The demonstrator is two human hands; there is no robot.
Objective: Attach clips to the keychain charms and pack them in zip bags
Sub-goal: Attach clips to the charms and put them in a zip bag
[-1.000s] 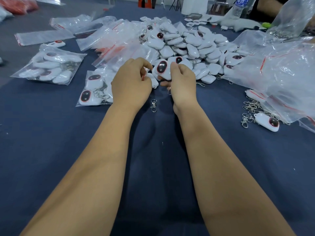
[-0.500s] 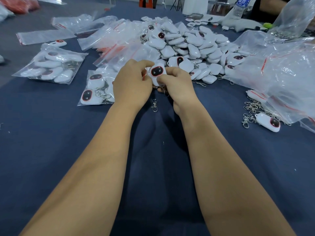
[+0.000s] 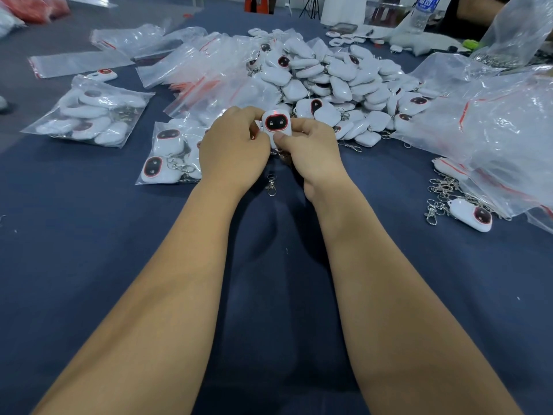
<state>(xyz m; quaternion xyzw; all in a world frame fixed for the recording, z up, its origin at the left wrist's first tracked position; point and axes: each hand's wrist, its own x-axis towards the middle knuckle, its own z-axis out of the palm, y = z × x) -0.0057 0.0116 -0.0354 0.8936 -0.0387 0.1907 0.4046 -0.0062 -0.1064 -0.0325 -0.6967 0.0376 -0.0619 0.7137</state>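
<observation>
A dark blue table carries a charm pile, zip bags and loose clips.

White charm, red-ringed dark face up, pinched upright; clip dangling beneath.

A dark blue cloth covers the work surface from the near edge to the far end. At the far right stands a clear plastic water bottle with a blue label. Just right of it, a small bright green object lies on the surface; its type cannot be determined. At the far left corner lies a red-orange bundle. An orange-red upright item stands beyond the far edge, near centre.
</observation>
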